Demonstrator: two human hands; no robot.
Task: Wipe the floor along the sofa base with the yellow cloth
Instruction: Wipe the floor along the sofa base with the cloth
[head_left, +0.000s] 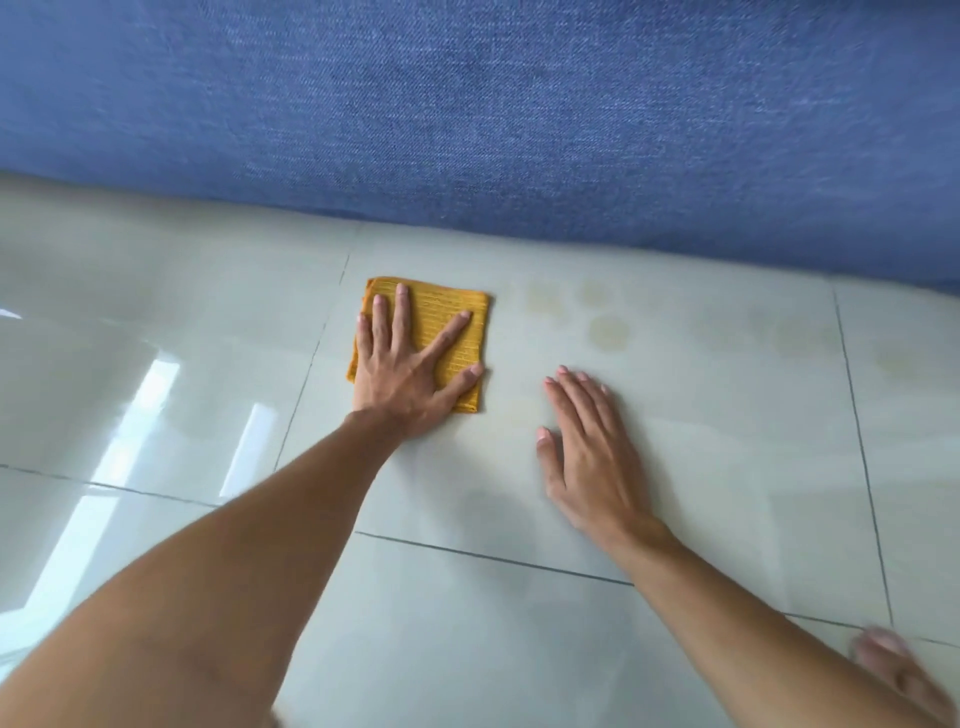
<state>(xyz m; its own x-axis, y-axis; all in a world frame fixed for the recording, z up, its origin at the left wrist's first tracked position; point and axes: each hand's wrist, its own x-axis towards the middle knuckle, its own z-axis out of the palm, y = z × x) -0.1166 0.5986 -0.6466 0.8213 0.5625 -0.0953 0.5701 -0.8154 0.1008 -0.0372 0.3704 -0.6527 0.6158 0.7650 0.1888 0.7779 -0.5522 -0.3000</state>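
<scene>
A folded yellow cloth (447, 317) lies flat on the pale tiled floor (675, 467), a short way in front of the blue fabric sofa base (493, 130). My left hand (405, 374) presses down on the cloth with fingers spread, covering its near left part. My right hand (592, 447) rests flat on the bare tile to the right of the cloth, fingers together, holding nothing. Faint yellowish round stains (608, 332) mark the floor right of the cloth, close to the sofa.
The sofa base runs across the whole top of the view, slanting lower toward the right. Dark grout lines (857, 441) cross the glossy tiles. Toes of a foot (893, 660) show at the bottom right.
</scene>
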